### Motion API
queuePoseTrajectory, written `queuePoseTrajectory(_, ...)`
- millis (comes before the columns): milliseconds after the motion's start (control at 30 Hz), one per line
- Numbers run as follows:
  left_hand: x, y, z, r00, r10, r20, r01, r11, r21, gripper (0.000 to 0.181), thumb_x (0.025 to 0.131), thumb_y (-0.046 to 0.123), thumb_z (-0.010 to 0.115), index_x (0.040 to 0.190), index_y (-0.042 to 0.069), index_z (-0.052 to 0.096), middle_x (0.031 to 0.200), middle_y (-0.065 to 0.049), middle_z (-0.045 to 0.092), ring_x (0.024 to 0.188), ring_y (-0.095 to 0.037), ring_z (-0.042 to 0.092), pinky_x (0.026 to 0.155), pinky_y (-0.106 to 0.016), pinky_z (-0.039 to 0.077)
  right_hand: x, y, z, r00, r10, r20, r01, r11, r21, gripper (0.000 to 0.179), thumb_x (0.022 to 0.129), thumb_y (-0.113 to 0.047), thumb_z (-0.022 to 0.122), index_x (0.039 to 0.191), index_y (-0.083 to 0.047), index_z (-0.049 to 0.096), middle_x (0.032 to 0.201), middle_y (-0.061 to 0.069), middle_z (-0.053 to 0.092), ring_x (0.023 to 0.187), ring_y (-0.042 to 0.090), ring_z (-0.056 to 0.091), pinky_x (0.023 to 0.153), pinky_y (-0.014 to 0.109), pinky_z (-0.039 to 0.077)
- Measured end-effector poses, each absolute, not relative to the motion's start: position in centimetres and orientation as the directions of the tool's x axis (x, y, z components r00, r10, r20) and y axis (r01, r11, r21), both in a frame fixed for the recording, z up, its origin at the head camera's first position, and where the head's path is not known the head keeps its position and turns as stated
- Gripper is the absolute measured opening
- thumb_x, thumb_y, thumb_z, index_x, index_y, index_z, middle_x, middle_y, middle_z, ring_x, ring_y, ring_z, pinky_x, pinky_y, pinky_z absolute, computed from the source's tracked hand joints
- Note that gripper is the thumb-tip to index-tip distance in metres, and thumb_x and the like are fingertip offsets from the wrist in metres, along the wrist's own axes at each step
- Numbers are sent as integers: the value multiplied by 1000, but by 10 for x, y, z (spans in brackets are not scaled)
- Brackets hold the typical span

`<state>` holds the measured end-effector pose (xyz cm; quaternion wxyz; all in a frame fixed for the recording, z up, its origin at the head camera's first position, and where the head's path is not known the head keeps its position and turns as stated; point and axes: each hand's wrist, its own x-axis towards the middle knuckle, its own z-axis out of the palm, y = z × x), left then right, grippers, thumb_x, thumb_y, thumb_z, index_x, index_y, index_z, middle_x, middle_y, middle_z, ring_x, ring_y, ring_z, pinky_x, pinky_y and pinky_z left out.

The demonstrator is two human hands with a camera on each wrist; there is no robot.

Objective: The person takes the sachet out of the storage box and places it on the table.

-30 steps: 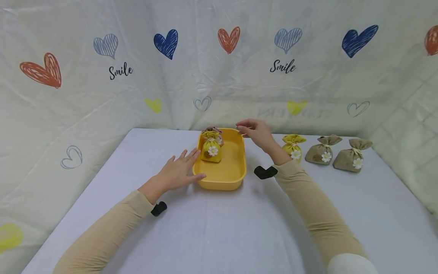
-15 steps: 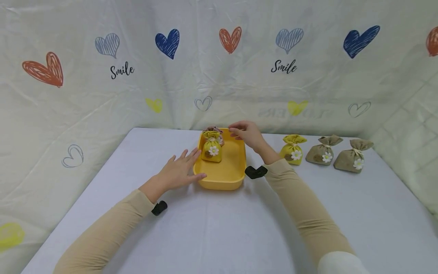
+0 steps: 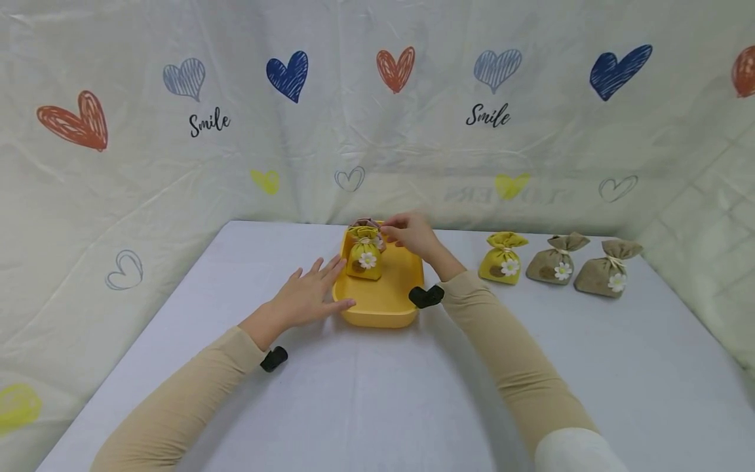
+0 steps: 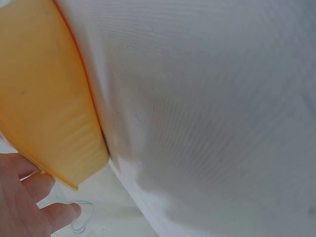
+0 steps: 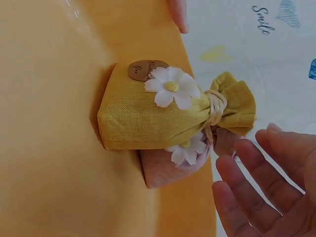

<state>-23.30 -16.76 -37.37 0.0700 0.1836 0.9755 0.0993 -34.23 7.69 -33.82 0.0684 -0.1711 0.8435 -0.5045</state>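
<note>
A yellow plastic tray (image 3: pixel 389 292) rests on the table. Inside it, by the left wall, stand a yellow cloth pouch (image 3: pixel 361 259) with a white flower and, behind that, a dusty-pink pouch (image 5: pixel 168 172), partly hidden. My left hand (image 3: pixel 305 298) has its fingers spread against the tray's left rim; the left wrist view shows fingertips (image 4: pixel 42 185) at the rim. Over the tray's far part, my right hand (image 3: pixel 414 235) reaches in from the right. Its fingers (image 5: pixel 249 190), only slightly bent, are beside the gathered tops of the pouches, and no grip shows.
On the right of the white-covered table (image 3: pixel 354 393) stand another yellow pouch (image 3: pixel 495 259) and two grey-brown pouches (image 3: pixel 539 265), (image 3: pixel 592 278), each with a white flower. A curtain (image 3: pixel 436 131) printed with hearts hangs along the table's back edge.
My right hand has moved left from the tray's far right corner to the pouches in the tray. The left hand, the tray and the pouches have stayed where they were.
</note>
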Motion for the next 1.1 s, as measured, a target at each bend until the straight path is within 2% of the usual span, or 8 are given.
queuePoseTrajectory(300,-233,-166,-373,-922,370,-110,344,917,202,97,97,72,47,166,13,13,172,-5,9,155,-40,11,117,-69,13,-343,74,-341,-926,-375,48,-232,464,-855,28,105,-18,62,120,4,70,119,22,70,110,41,66,97,54,52)
queuePoseTrajectory(533,-233,-167,-374,-921,374,-106,349,916,198,97,97,72,47,166,13,14,172,-5,9,155,-39,12,117,-69,14,-344,69,-336,-934,-358,17,-223,546,-808,31,104,-22,65,125,0,71,120,17,70,108,37,67,92,44,55)
queuePoseTrajectory(933,-232,-167,-373,-920,376,-110,351,916,192,97,97,73,46,166,13,14,172,-5,9,155,-40,12,117,-69,14,-343,57,-331,-943,-333,13,-207,554,-806,27,99,-18,70,120,-1,67,114,18,68,108,39,64,90,44,55)
queuePoseTrajectory(1100,-233,-167,-373,-922,373,-109,347,917,198,95,98,70,48,166,13,14,172,-4,9,155,-40,11,117,-69,13,-345,54,-331,-943,-332,9,-203,554,-807,27,99,-16,71,122,-2,67,114,17,68,104,34,65,92,44,55)
